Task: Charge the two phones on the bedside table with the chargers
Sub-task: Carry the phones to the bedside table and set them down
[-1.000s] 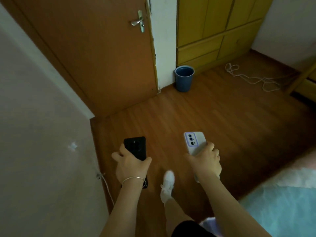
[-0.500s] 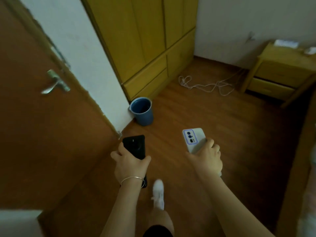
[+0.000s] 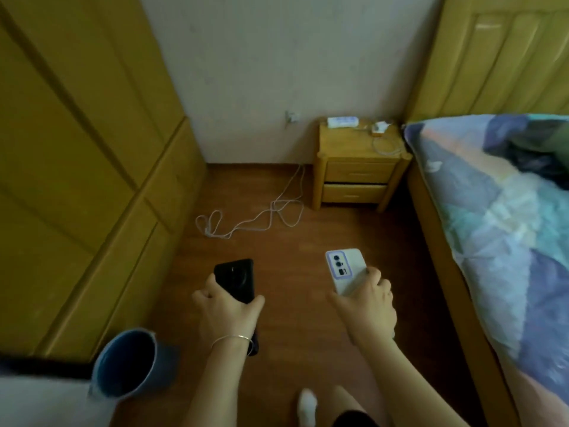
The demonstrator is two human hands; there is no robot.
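Note:
My left hand (image 3: 226,312) grips a black phone (image 3: 235,280), back side up. My right hand (image 3: 368,306) grips a white phone (image 3: 345,269) with a purple-edged camera block, also back up. Both are held out over the wooden floor. Ahead against the far wall stands the wooden bedside table (image 3: 357,149). On its top lie a white power strip (image 3: 342,121), a white charger plug (image 3: 379,127) and a coiled white cable (image 3: 388,146). The table is well beyond both hands.
A yellow wardrobe (image 3: 77,180) runs along the left. A bed with a patterned quilt (image 3: 498,211) fills the right. A loose white cord (image 3: 252,220) trails over the floor from the wall socket (image 3: 291,117). A blue bin (image 3: 126,363) stands at lower left.
The view has swung right from the door and wardrobe to face the bedside table and bed. The bin now sits at lower left. Both hands keep the same grip on the phones.

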